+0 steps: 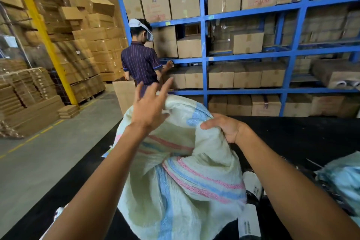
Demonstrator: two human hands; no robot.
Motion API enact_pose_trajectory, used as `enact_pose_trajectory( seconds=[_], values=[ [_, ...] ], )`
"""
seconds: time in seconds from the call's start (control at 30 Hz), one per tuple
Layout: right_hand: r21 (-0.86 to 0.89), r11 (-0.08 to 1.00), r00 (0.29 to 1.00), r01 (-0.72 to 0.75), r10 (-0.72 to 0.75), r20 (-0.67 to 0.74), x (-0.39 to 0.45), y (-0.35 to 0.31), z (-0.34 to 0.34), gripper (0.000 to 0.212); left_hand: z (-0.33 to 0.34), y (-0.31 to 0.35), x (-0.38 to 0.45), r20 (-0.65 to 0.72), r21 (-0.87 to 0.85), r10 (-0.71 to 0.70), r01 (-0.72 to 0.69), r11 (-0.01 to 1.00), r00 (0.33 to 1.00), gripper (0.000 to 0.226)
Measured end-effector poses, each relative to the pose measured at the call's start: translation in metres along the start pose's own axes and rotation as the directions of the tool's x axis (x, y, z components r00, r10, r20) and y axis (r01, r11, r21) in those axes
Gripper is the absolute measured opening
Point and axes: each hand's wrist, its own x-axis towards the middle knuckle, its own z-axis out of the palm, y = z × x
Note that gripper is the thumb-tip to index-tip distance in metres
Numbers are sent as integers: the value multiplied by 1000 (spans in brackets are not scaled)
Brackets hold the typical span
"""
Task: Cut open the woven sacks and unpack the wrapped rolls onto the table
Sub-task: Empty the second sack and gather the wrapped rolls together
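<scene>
Gripping a bunched fold of the woven sack [181, 177] at its upper edge, right hand [224, 127] has fingers curled into the fabric, thumb on top. Left hand [150, 107] is above the sack's raised mouth, fingers spread and straight, holding nothing; can't tell if the palm touches the cloth. Sack is pale with pink and blue stripes, crumpled, standing on the black surface [296, 142] between both forearms. Two black rolls with white labels [250, 222] lie on the surface just beside the sack's right side, partly behind the right forearm. Another pale blue sack [344, 179] lies at the right edge of the surface, apart from the held one. Beyond the surface: blue shelving [203, 58] loaded with cardboard boxes [247, 42], and a person in a striped shirt [141, 62] facing the shelves. Stacked flat cartons [27, 91] sit left, by a yellow post [41, 31].
</scene>
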Motion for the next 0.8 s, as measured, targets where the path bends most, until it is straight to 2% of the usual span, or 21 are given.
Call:
enact_pose_trajectory(
  seconds=[0.03, 0.07, 0.1, 0.13, 0.2, 0.23, 0.3, 0.33, 0.37, 0.43, 0.47, 0.5, 0.53, 0.57, 0.6, 0.63, 0.7, 0.73, 0.77, 0.8],
  values=[
    [-25, 1000, 1000, -16, 17, 10, 2, -5, 2, 66, 1, 8, -2, -39, -2, 125, -125, 992, 991, 112],
    [-45, 998, 999, -34, 35, 22, 5, -9, 4, 68, 0, 20, -7, -80, 5, 232, -232, 973, 970, 117],
    [-63, 997, 998, -47, 49, 32, 6, -11, 6, 68, -2, 32, -10, -81, -8, 292, -294, 956, 953, 110],
    [-94, 993, 997, -68, 71, 29, 8, -13, 10, 64, -4, 40, -11, -41, -31, 302, -304, 952, 952, 93],
    [-225, 970, 995, -95, 85, -55, 11, -14, 15, 57, -9, 42, -6, 86, -38, 177, -175, 984, 980, 48],
    [-368, 925, 990, -88, 40, -137, 13, -12, 17, 56, -8, 37, -2, 113, -7, 108, -108, 994, 988, 34],
    [-676, 729, 944, -110, -136, -301, 17, -6, 15, 55, -7, 24, 2, 146, 14, -19, 17, 1000, 989, 29],
    [-744, 653, 917, -144, -194, -348, 17, -1, 11, 53, -7, 18, 6, 138, 0, -72, 73, 997, 988, 32],
    [-764, 622, 903, -169, -214, -373, 17, 6, 9, 49, -5, 11, 9, 124, -13, -112, 114, 993, 986, 37],
    [-720, 662, 910, -209, -138, -391, 13, 20, 8, 46, -5, -1, 12, 139, -41, -135, 141, 989, 981, 41],
    [-611, 761, 915, -217, -59, -399, 10, 25, 8, 46, -4, -8, 11, 163, -39, -127, 135, 990, 978, 40],
    [-412, 885, 917, -217, 40, -396, 5, 28, 8, 43, 0, -14, 10, 190, -26, -123, 130, 991, 974, 38],
    [-185, 963, 925, -196, 119, -360, -1, 28, 9, 41, 2, -19, 7, 215, -13, -128, 134, 991, 968, 36],
    [10, 989, 943, -145, 142, -300, -6, 29, 8, 43, 5, -23, 3, 243, 8, -138, 140, 990, 960, 34],
    [119, 989, 963, -90, 116, -241, -7, 29, 3, 50, 8, -26, -2, 251, 37, -136, 131, 991, 958, 35],
    [141, 988, 973, -67, 96, -212, -10, 29, 3, 61, 11, -25, -8, 235, 75, -107, 91, 993, 966, 46],
    [170, 984, 984, -56, 83, -157, -10, 27, 6, 78, 9, -10, -17, 166, 65, -1, -10, 998, 986, 98],
    [174, 984, 988, -37, 62, -140, -8, 26, 5, 77, 9, 3, -22, 110, 29, 90, -94, 995, 990, 116],
    [158, 987, 991, -14, 34, -126, -5, 24, 5, 77, 9, 19, -28, 46, 7, 192, -193, 981, 980, 118],
    [131, 991, 993, 0, 16, -119, 0, 21, 7, 80, 10, 35, -35, 24, -18, 269, -269, 963, 963, 107]
  ],
)
